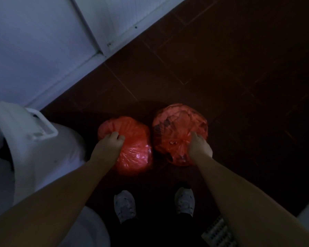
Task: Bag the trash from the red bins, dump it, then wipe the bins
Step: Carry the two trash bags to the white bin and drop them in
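Two full red plastic trash bags hang or stand side by side over the dark tiled floor, just ahead of my shoes. My left hand grips the top of the left red bag, fingers curled into the plastic. My right hand grips the gathered neck of the right red bag, through which dark scraps show. I cannot tell whether the bags touch the floor. No red bin is in view.
A large white bin with a handle stands at the left, close to my left arm. A white wall panel runs along the upper left. A white grate lies at the lower right by my right shoe.
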A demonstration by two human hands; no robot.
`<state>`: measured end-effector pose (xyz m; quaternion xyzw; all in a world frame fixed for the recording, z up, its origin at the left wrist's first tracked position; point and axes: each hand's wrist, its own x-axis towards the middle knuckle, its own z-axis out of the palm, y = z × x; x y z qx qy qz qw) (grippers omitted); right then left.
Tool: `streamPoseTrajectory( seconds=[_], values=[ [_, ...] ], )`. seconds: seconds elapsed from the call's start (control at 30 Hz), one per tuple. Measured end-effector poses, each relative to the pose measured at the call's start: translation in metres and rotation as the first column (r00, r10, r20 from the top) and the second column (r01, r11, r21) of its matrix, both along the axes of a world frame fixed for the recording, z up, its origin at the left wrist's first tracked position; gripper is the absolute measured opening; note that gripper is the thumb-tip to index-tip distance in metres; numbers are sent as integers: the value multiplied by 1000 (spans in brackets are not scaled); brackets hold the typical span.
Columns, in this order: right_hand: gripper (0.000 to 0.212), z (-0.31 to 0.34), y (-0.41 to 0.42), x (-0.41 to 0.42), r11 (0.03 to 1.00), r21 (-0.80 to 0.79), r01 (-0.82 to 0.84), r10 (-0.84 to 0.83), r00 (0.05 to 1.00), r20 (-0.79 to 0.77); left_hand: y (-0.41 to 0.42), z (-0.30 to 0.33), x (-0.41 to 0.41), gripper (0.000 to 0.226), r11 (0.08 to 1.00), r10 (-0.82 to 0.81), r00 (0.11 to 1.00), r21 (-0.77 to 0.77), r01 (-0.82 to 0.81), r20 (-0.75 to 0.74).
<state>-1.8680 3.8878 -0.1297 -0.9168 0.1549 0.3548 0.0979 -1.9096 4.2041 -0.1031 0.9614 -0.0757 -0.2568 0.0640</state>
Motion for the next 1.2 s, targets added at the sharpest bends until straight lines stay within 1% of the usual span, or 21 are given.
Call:
streamPoseTrajectory(
  seconds=[0.03, 0.07, 0.13, 0.2, 0.27, 0.3, 0.33, 0.4, 0.43, 0.47, 0.53, 0.63, 0.7, 0.77, 0.8, 0.87, 0.97, 1.03, 1.1, 1.17, 1.2],
  values=[
    [46, 0, 0, -1, 999, 29, 13, -13, 1000, 1, -1, -3, 1, 28, 1000, 3, 1000, -25, -3, 2],
    [43, 2, 1, -4, 997, 66, 34, -34, 999, 1, -2, -5, 2, 27, 999, -10, 1000, -46, 11, 14],
    [49, 5, 3, -11, 986, 139, 96, -93, 995, -25, -6, -11, 2, 26, 997, -70, 998, -31, 70, 9],
    [43, 5, 7, -20, 983, 138, 122, -114, 992, -60, -13, -15, 1, 28, 999, -6, 999, -38, 4, -46],
    [37, 7, 10, -28, 978, 114, 173, -164, 983, -84, -19, -14, 2, 38, 998, 49, 998, -42, -50, -38],
    [36, 8, 11, -31, 971, 114, 209, -199, 975, -95, -22, -12, 1, 40, 994, 79, 996, -76, -82, -49],
    [36, 10, 11, -34, 963, 113, 245, -233, 966, -108, -26, -8, 1, 40, 989, 106, 992, -93, -112, -64],
    [35, 16, 10, -35, 946, 100, 307, -294, 947, -126, -32, 5, 1, 31, 979, 158, 983, -111, -169, -97],
    [35, 21, 10, -34, 937, 105, 333, -319, 939, -128, -34, 12, 0, 26, 983, 149, 982, -90, -160, -118],
    [35, 27, 10, -32, 927, 122, 353, -340, 933, -120, -34, 17, 1, 24, 993, 76, 992, -78, -84, -101],
    [35, 44, 13, -24, 915, 159, 370, -361, 929, -82, -38, 35, 6, 24, 998, 43, 994, -51, -49, -100],
    [32, 79, 21, -5, 911, 170, 375, -382, 924, 7, -48, 69, 16, 30, 988, 128, 992, -90, -129, -18],
    [31, 108, 25, 11, 893, 196, 405, -427, 900, 88, -49, 93, 26, 28, 995, 68, 997, -71, -65, 46],
    [31, 141, 28, 30, 874, 242, 422, -468, 864, 183, -46, 122, 33, 30, 990, 123, 987, -80, -115, 106],
    [30, 160, 29, 38, 873, 269, 407, -468, 854, 229, -44, 140, 38, 27, 986, 161, 974, -69, -152, 162],
    [28, 204, 34, 53, 882, 312, 354, -444, 847, 292, -42, 184, 45, 18, 994, 107, 965, -43, -100, 239],
    [22, 278, 42, 66, 901, 345, 263, -385, 851, 358, -38, 255, 46, 19, 993, 115, 949, -51, -104, 293],
    [22, 330, 51, 72, 920, 359, 157, -307, 857, 413, -36, 309, 44, 18, 989, 147, 931, -36, -143, 335],
    [23, 384, 64, 76, 921, 386, 57, -245, 855, 457, -33, 363, 39, 22, 990, 130, 910, 6, -144, 392],
    [22, 434, 82, 81, 912, 409, -32, -193, 846, 496, -26, 413, 30, 28, 982, 173, 879, -8, -189, 445],
    [22, 457, 93, 83, 905, 420, -71, -172, 842, 512, -22, 437, 25, 28, 979, 176, 862, 9, -205, 475]
  ],
)
